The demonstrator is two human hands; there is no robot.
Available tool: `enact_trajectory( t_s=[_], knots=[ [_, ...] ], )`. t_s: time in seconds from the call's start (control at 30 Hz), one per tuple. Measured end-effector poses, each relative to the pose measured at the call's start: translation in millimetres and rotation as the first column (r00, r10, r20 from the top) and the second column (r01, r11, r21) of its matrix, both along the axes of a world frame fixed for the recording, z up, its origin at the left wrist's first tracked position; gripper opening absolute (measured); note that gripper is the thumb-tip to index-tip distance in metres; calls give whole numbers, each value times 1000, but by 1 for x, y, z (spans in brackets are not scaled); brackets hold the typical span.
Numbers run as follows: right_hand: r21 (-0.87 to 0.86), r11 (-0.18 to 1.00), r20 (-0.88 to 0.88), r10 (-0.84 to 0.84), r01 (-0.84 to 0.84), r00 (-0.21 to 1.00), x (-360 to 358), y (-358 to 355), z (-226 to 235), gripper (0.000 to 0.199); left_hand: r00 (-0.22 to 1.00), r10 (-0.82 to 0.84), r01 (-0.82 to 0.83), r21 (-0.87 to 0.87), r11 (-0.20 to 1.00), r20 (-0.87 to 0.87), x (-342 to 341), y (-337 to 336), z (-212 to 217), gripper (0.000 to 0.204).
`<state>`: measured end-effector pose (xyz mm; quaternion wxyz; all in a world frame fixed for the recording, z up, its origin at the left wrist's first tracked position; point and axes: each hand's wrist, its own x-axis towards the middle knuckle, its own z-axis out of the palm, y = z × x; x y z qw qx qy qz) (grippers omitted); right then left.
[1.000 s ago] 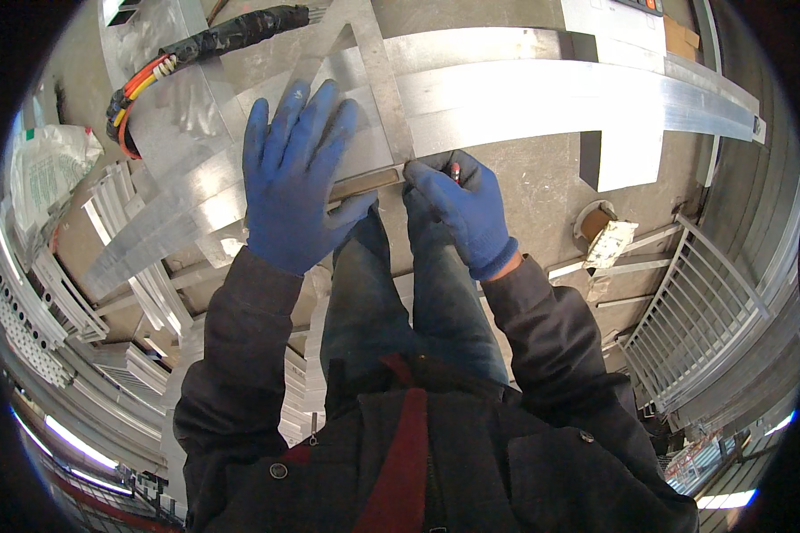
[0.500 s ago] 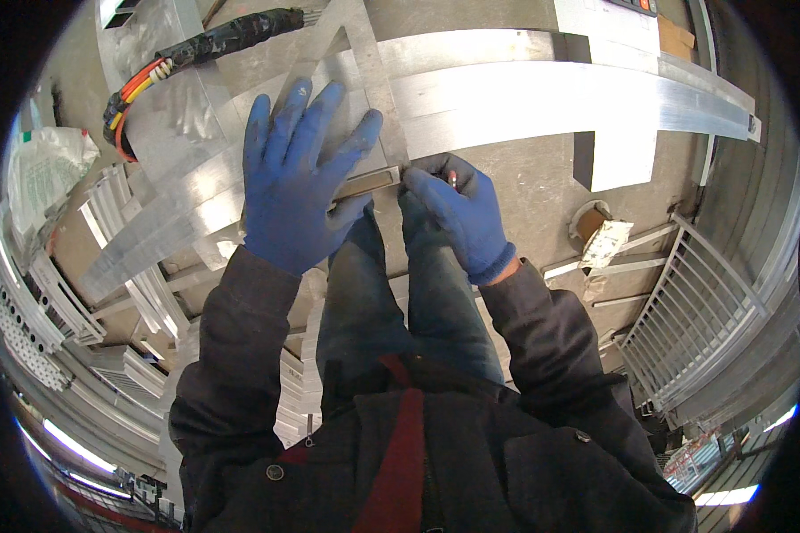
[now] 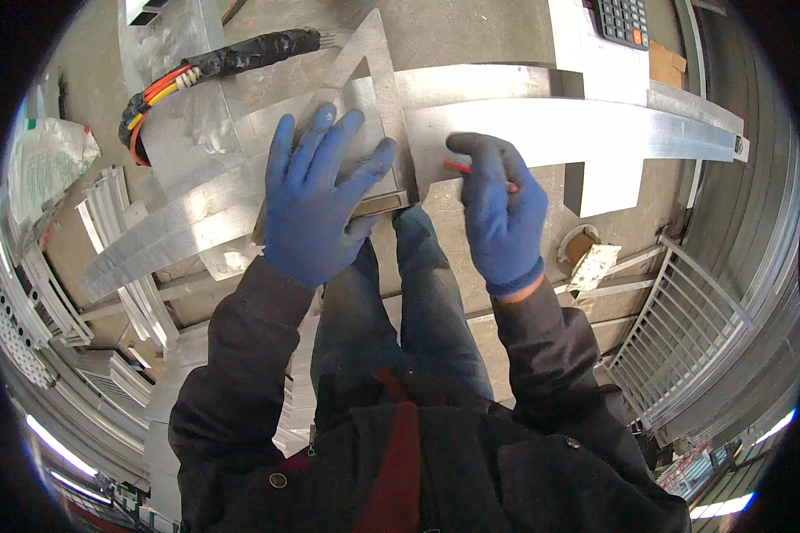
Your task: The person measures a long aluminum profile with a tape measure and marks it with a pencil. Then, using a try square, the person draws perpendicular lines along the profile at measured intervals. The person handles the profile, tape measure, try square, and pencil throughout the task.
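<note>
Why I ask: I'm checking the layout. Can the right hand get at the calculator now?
Probably yes, with a stretch: nothing visible covers the calculator, and the metal bar between looks low enough to reach over. The right hand holds a slim red tool, which may hinder its grip.

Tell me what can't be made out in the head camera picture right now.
All in the head view:
Silver metal triangular square: part of it hidden under the blue-gloved left hand.
Slim red stick-shaped tool: its middle hidden by the blue-gloved right hand.
Dark rectangular calculator with orange keys: upper end cut off by the picture's top edge.
</note>
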<state>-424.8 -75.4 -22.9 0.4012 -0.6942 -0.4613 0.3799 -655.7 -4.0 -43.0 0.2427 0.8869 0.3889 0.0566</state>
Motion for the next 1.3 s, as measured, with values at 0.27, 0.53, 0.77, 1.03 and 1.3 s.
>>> enact_trajectory(
  t_s=[0.27,0.53,0.77,1.03,1.3],
  knots=[
    [-89,992,-153,-102,89,983,-28,14,-24,26,1000,15,-14,-40,999,16,-4,2,1,87],
    [-9,1000,25,29,-28,999,-21,17,-28,24,999,11,-10,-38,999,34,-6,2,-2,91],
    [-101,994,-8,45,-46,999,-19,8,-14,23,999,26,-25,-49,998,28,-6,0,1,84],
    [6,997,79,79,-79,994,-20,24,-33,27,1000,8,-7,-39,999,24,-9,1,-5,89],
    [-314,910,151,330,-271,932,-9,-44,0,26,1000,8,-7,-53,999,8,-9,4,-3,90]
  ],
)
